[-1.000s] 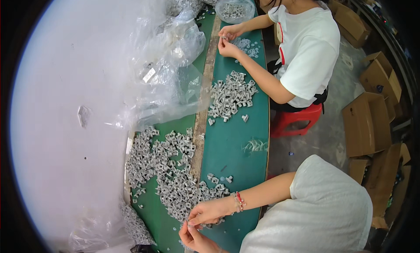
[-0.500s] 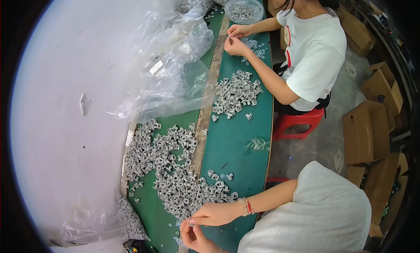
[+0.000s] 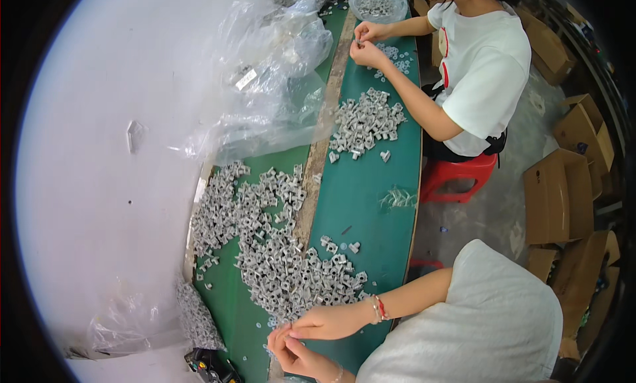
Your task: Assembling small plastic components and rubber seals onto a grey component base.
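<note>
green tbl [image 3: 361, 197] w/ grey pcs [image 3: 285, 270], l hand [image 3: 299, 358] & r hand [image 3: 331, 322] fingertips tog, can't tell if holding.

And there they lie, small grey fittings [image 3: 291, 270], square-headed with short stubs, loose and tumbled at every angle, one thick heap sprawling over the green tabletop [image 3: 351, 197]!

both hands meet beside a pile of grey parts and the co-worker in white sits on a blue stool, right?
In the head view, the co-worker in white sits on a red stool, not blue. The left hand and right hand do meet beside grey parts.
</note>
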`<state>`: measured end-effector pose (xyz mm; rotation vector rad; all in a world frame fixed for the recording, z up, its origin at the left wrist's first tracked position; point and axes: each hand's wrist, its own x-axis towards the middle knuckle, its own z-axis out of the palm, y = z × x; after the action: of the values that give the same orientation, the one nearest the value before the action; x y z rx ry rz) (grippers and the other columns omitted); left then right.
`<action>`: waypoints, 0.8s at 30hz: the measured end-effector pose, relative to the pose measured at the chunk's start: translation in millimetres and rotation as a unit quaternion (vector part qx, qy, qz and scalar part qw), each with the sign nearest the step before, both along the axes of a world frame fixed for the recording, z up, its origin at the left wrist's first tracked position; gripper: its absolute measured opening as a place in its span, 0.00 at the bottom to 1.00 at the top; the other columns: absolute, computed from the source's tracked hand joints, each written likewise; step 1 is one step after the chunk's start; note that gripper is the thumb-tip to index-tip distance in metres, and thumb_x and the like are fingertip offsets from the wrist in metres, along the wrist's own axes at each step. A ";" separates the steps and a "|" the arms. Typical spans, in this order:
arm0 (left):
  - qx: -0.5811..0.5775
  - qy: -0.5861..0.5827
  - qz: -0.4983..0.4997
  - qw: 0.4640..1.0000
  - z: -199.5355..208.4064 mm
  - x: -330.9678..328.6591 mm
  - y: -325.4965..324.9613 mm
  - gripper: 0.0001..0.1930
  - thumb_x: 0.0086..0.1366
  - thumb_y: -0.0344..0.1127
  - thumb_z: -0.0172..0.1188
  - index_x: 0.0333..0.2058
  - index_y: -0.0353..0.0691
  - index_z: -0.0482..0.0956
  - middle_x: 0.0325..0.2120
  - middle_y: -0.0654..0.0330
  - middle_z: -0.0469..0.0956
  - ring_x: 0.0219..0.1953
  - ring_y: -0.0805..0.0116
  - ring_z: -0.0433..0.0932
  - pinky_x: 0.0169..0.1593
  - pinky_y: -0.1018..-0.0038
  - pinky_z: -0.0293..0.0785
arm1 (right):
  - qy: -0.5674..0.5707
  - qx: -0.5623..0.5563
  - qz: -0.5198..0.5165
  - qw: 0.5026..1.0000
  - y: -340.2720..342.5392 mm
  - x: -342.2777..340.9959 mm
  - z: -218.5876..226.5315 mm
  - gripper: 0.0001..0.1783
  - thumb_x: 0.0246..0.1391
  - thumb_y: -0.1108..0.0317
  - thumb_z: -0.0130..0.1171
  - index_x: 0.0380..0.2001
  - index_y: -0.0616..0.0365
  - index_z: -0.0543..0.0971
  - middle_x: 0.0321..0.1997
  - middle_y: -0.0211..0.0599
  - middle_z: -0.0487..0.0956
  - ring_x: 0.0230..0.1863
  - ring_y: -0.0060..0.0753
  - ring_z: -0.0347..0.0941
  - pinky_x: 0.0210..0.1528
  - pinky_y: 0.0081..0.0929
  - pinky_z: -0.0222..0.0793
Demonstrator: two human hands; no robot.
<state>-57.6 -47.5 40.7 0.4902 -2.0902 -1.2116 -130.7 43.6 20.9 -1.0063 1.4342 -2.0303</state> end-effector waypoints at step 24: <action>0.214 0.099 -0.372 0.898 93.3 -83.6 21.0 0.23 0.66 0.43 0.40 0.45 0.26 0.72 0.45 0.49 0.74 0.46 0.64 0.72 0.54 0.71 0.64 | -0.388 -0.224 0.121 0.886 43.0 -48.5 85.7 0.18 0.60 0.51 0.50 0.20 0.47 0.64 0.13 0.15 0.53 0.12 0.11 0.43 0.14 0.17 0.39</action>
<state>-141.2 -26.5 134.1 -0.2967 -1.8689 -2.0789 -179.2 86.5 106.6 -0.3827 0.4124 -2.2243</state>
